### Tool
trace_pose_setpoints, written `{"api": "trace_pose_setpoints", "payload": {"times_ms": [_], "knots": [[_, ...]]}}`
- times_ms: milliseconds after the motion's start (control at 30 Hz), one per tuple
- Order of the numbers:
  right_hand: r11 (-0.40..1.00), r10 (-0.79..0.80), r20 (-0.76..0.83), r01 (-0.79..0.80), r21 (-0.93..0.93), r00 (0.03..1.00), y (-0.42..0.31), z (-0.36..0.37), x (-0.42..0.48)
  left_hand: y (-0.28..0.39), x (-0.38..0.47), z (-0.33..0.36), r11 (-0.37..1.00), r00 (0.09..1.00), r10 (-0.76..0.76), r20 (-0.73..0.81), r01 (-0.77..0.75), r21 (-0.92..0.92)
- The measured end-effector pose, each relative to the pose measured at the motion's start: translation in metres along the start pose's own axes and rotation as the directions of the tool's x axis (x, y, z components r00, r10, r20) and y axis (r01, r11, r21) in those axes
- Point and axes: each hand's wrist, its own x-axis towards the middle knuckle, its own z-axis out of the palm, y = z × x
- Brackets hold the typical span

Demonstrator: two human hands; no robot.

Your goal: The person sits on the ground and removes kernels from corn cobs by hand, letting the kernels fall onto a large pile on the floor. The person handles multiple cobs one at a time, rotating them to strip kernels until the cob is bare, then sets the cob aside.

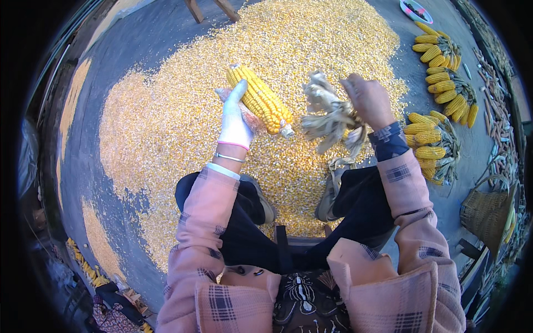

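My left hand [236,114], in a white glove with a pink hem, holds a yellow ear of corn [263,101] with a reddish corncob [251,118] under it. The ear lies slantwise, its pale stub end towards me. My bare right hand [371,99] is raised at the right, thumb and fingers drawn together; whether it grips anything is unclear. Close below and left of it is a bunch of dry corn husks [333,118], partly blurred, with a bit of yellow at its base. Beneath both hands spreads a wide heap of loose corn kernels [300,45].
Bundles of husk-tied corn ears [431,143] lie at the right, near a wicker basket [485,208] and scattered bare cobs [497,120]. A bowl [416,11] with dark contents is at the top right. Wooden legs [227,9] stand at the top. Another person [114,318] is at the lower left.
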Motion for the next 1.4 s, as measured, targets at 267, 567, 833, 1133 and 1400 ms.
{"api": "trace_pose_setpoints", "payload": {"times_ms": [267,567,833,1133,1400], "knots": [[0.921,-0.372,-0.041,0.374,0.105,0.927,-0.021,0.021,-0.007,0.003,-0.017,0.023,0.994,0.992,-0.093,0.088,0.097,-0.042],[0.528,-0.502,-0.158,0.445,0.723,0.851,-0.077,0.029,-0.006,-0.008,-0.036,0.018,0.834,0.819,-0.394,0.417,0.509,-0.213],[-0.304,0.023,0.242,-0.224,0.926,0.970,-0.054,0.021,-0.005,0.002,-0.062,-0.002,0.711,0.891,-0.310,0.332,-0.015,0.703],[-0.101,-0.290,0.626,-0.674,0.732,0.724,-0.078,0.046,-0.027,0.062,-0.048,0.030,0.762,0.885,0.116,0.452,-0.371,0.530],[0.222,-0.228,0.402,-0.355,0.908,0.887,-0.094,0.042,-0.036,0.038,-0.052,0.045,0.659,0.843,-0.062,0.534,-0.367,0.657]]}}
